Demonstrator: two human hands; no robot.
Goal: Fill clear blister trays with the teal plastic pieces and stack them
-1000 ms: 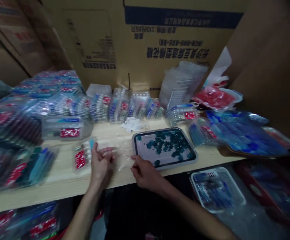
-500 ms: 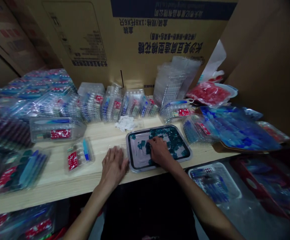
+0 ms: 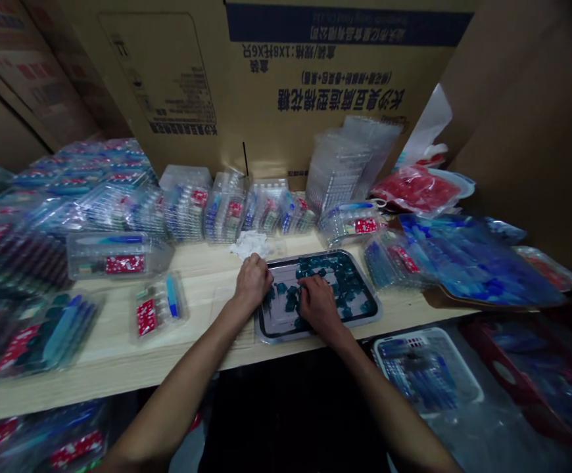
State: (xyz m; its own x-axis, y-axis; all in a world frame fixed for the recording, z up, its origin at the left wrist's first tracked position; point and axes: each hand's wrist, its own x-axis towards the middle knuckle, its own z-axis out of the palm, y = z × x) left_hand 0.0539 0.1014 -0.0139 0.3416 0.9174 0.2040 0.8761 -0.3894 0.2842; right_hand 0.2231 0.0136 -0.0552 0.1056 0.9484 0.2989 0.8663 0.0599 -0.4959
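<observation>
A grey-rimmed tray (image 3: 269, 334) lies on the pale wooden table (image 3: 118, 358) near its front edge, with several small teal pieces (image 3: 348, 281) scattered in it. My left hand (image 3: 252, 279) sits at the tray's far left corner with its fingers curled under; what they hold is hidden. My right hand (image 3: 318, 302) rests inside the tray on the teal pieces, fingers bent down onto them. A clear flat plastic shell (image 3: 224, 299) lies on the table beside the tray, partly under my left forearm.
A small packet with a red label (image 3: 160, 307), a clear box (image 3: 118, 253) and crumpled white paper (image 3: 248, 244) lie near the tray. Rows of filled packs line the back and left. Blue packs (image 3: 463, 256) lie at the right. A white basket (image 3: 427, 374) sits below the table.
My left hand has moved from the clear shell on the table to the tray's far left corner. My right hand went from the table into the tray and stays on the teal pieces.
</observation>
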